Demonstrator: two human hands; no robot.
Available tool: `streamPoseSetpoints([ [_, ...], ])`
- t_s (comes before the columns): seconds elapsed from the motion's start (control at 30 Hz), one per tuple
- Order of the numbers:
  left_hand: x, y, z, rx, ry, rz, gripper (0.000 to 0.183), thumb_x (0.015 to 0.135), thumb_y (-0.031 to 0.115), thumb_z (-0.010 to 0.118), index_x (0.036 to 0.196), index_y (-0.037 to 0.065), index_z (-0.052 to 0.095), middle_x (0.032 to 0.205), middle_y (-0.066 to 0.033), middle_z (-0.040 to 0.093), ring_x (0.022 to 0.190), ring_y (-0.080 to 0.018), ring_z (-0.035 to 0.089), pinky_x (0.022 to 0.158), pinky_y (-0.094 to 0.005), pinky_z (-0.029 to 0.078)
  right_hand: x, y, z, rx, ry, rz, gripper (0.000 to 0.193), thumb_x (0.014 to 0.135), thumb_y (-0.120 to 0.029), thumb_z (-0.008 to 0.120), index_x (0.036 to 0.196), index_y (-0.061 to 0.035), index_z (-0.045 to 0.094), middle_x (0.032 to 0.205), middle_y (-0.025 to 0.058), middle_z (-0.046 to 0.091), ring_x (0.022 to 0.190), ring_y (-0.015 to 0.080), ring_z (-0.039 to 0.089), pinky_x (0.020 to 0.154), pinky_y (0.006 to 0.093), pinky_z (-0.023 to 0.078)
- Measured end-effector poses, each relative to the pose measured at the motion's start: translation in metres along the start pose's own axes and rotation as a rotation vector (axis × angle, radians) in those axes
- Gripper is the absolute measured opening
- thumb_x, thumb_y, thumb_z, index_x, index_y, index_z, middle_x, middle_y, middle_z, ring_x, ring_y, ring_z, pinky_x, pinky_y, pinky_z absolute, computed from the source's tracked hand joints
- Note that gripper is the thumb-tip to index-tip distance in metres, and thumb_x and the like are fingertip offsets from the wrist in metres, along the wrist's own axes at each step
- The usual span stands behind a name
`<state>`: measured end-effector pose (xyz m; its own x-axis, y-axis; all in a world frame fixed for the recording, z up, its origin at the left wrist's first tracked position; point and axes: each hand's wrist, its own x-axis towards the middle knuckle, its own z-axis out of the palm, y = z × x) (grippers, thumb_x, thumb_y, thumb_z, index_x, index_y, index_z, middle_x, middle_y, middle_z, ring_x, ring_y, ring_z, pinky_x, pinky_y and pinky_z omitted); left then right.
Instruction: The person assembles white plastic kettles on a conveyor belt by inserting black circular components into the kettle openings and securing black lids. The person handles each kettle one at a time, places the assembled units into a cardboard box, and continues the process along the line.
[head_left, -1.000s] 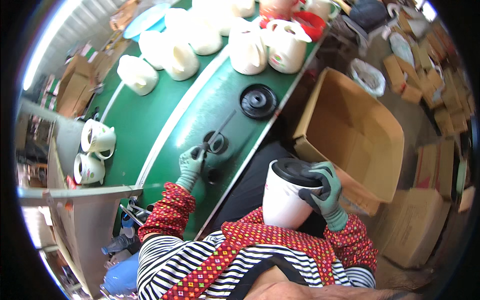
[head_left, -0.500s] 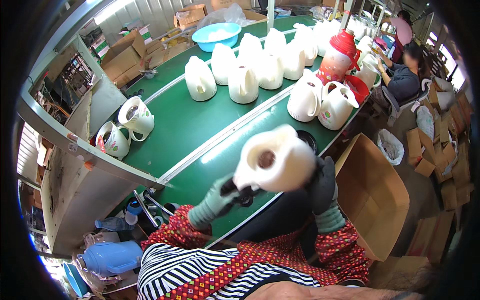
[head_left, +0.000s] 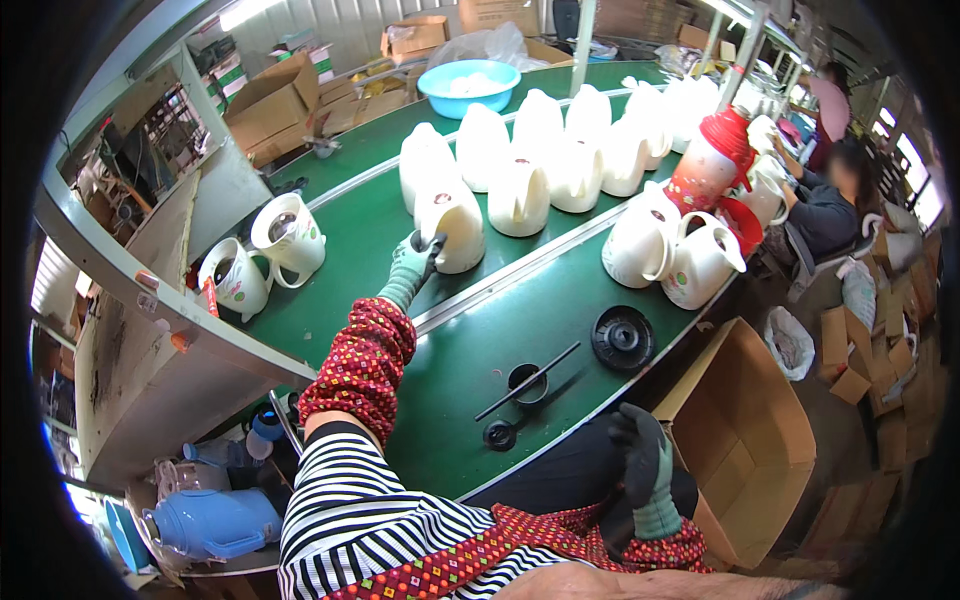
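Note:
Stretched forward, my left hand point(head_left: 418, 258), in a green glove with dark fingers, is closed on the handle side of a white jug point(head_left: 455, 215) standing on the green bench. Behind and to its right stand several more white jugs point(head_left: 518, 195). My right hand point(head_left: 642, 448), gloved the same way, hangs near my lap with loosely bent fingers apart and nothing in it. Between the hands lie a round black disc point(head_left: 622, 338), a small dark cup point(head_left: 528, 384) with a thin dark rod point(head_left: 500, 394) across it, and a small black cap point(head_left: 499, 435).
Two white jugs point(head_left: 287, 240) stand at the left end of the green bench point(head_left: 450, 370). At right are two more jugs point(head_left: 640, 235) and a red flask point(head_left: 708, 165). An open cardboard box point(head_left: 750, 440) stands by my right hand. A person point(head_left: 830, 200) sits beyond.
The white jug that was between both hands now stands on the bench at the front of the row, my left hand still on it. My right hand has let go and dropped toward my lap.

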<state>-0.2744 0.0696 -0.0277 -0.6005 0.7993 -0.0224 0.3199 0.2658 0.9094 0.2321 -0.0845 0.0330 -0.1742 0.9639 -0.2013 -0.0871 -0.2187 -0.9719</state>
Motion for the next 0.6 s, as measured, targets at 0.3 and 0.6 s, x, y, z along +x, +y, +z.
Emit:
streamPoseSetpoints([
  [0.3, 0.045, -0.048, -0.208, 1.033, 0.692, -0.103, 0.097, 0.085, 0.046, 0.077, 0.159, 0.004, 0.029, 0.161, -0.0292, 0.031, 0.143, -0.0432, 0.045, 0.118, -0.0459, 0.040, -0.021, 0.007, -0.048, 0.034, 0.076, 0.097, 0.049, 0.109, -0.037, 0.047, 0.133, 0.0040, 0.061, 0.119, 0.0136, 0.069, 0.099, 0.0200, 0.067, 0.091, 0.0337, 0.051],
  [0.6, 0.031, -0.089, -0.225, 0.953, 0.673, -0.078, 0.067, 0.087, 0.037, 0.076, 0.141, 0.005, 0.053, 0.141, -0.0235, 0.057, 0.120, -0.0382, 0.064, 0.099, -0.0462, 0.054, 0.003, 0.005, 0.002, 0.041, -0.119, 0.017, 0.043, 0.108, -0.033, 0.054, 0.127, 0.0028, 0.067, 0.112, 0.0102, 0.072, 0.095, 0.0177, 0.069, 0.090, 0.0327, 0.052],
])
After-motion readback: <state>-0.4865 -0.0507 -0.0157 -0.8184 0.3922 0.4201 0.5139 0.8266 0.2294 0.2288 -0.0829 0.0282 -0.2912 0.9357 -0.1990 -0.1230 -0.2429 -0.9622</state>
